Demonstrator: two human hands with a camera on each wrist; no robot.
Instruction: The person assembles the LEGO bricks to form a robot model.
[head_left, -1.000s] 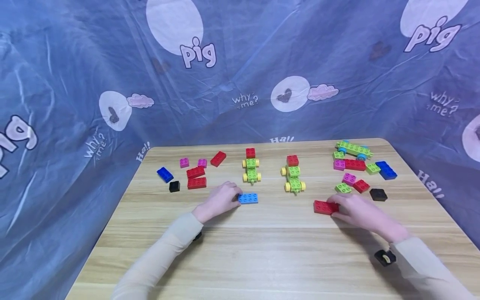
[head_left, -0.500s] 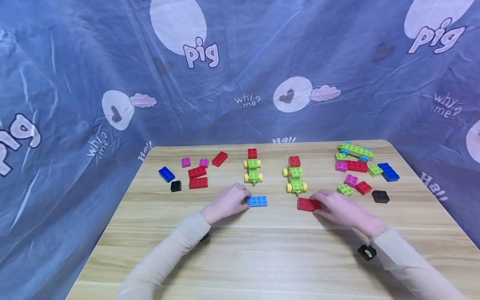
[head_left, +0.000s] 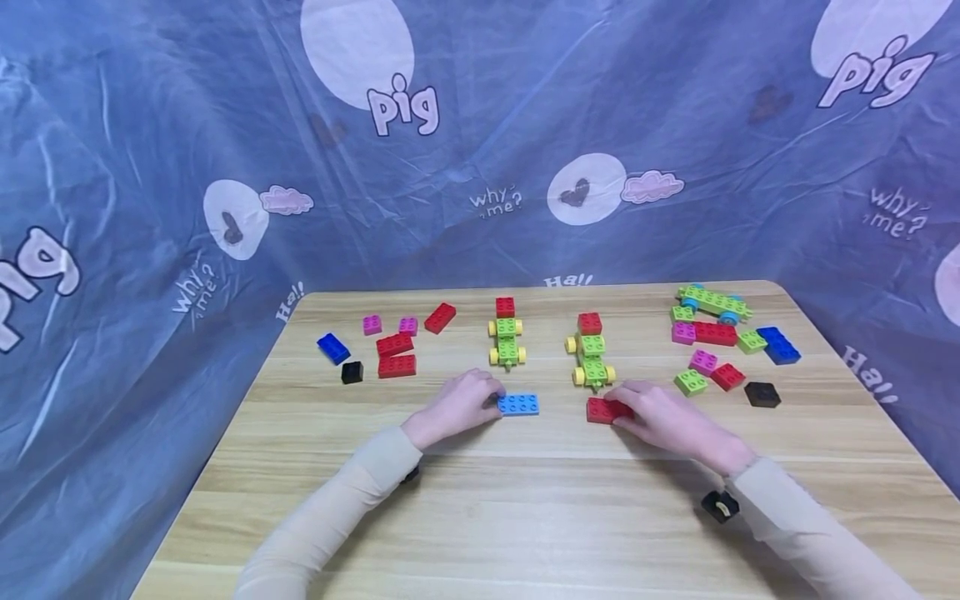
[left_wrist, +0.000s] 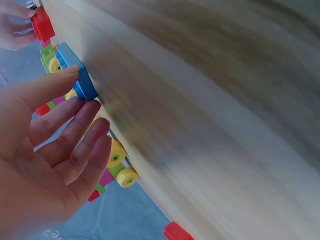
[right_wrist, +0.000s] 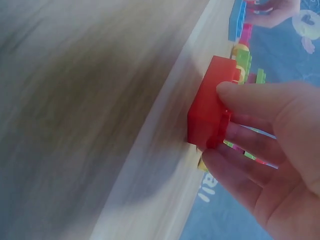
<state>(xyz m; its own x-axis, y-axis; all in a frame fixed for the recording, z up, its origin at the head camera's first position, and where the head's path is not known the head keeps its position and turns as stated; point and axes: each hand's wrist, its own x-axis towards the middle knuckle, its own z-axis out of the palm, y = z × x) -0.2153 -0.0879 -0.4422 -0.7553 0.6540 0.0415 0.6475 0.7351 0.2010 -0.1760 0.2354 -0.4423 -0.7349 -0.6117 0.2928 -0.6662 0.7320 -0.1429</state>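
My left hand (head_left: pixel 459 406) pinches the left end of a light blue brick (head_left: pixel 520 405) between thumb and fingers. In the left wrist view the thumb lies on the long side of that blue brick (left_wrist: pixel 75 70). To the right, my right hand (head_left: pixel 663 415) grips a red brick (head_left: pixel 598 410) by its right end. The right wrist view has the thumb pressed on the side of the red brick (right_wrist: pixel 210 100), fingers behind it. Both bricks are at the tabletop, studs up, with a gap between them. Behind them stand two green wheeled bases, left (head_left: pixel 507 340) and right (head_left: pixel 592 360), with yellow wheels.
On the left lie several red bricks (head_left: pixel 397 366), two magenta ones (head_left: pixel 408 326), a dark blue brick (head_left: pixel 333 348) and a black one (head_left: pixel 352 372). At the right are a green base with blue wheels (head_left: pixel 714 302), a blue brick (head_left: pixel 778 345) and a black piece (head_left: pixel 762 394).
My right hand has slid the red brick leftward, close to the right wheeled base. My left hand has brought the light blue brick a little to the right. The gap between the bricks has narrowed.
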